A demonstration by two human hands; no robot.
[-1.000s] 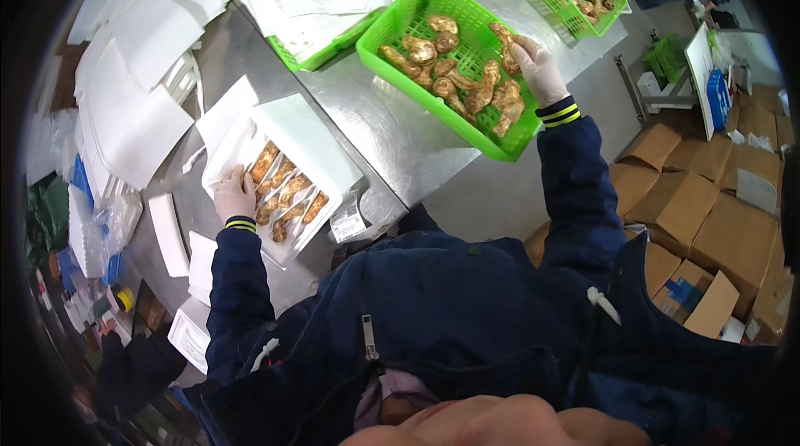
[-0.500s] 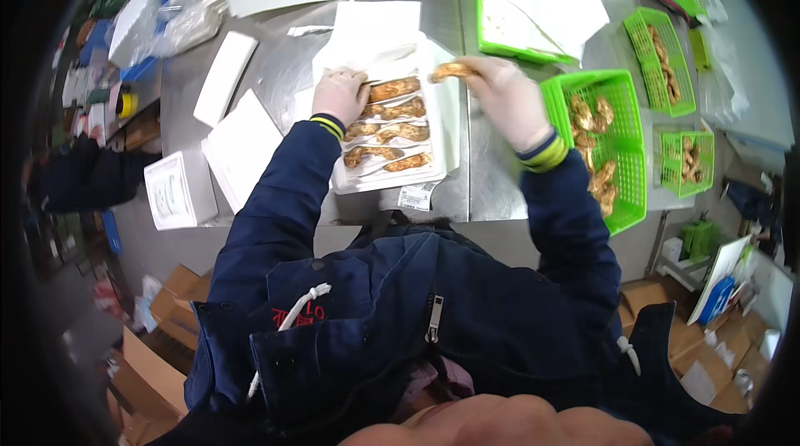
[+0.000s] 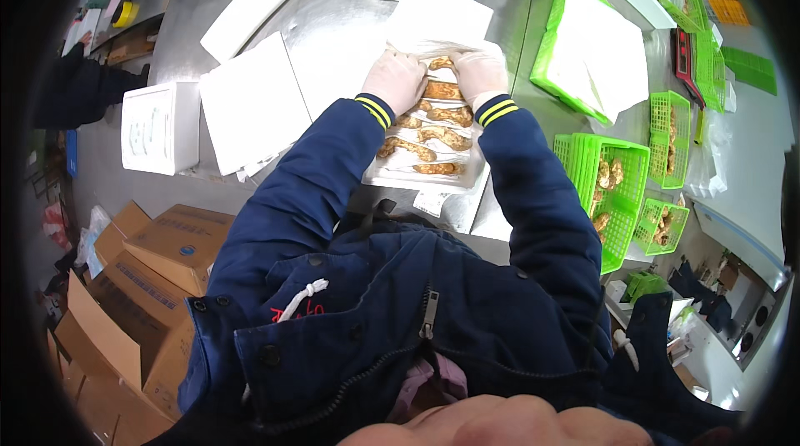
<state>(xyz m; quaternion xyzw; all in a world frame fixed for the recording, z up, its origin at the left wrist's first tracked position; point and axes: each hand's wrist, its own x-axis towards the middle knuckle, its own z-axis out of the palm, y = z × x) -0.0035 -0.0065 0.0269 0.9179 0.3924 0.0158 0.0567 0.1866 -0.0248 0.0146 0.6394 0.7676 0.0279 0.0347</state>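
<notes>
Brown-and-white elongated mushrooms (image 3: 444,137) lie in rows across a white foam box (image 3: 421,182) lined with white paper (image 3: 450,45). My gloved left hand (image 3: 397,80) is at the far left corner of the box, its curled fingers closed on the paper's edge. Opposite it, my gloved right hand (image 3: 482,76) reaches over the far right corner. Its fingers are closed at the right end of the farthest mushroom (image 3: 441,63), which lies between both hands. Some fingertips are hidden by the hands and the paper.
A metal table (image 3: 350,25) carries the box. Green baskets with mushrooms (image 3: 621,221) stand at right, near a paper-covered green crate (image 3: 554,46). White foam lids (image 3: 254,100) and a white foam box (image 3: 161,127) lie left. Cardboard cartons (image 3: 179,238) stand below left.
My right hand has brought its mushroom leftward to the far end of the box. The whole view has shifted, and both hands are now close together.
</notes>
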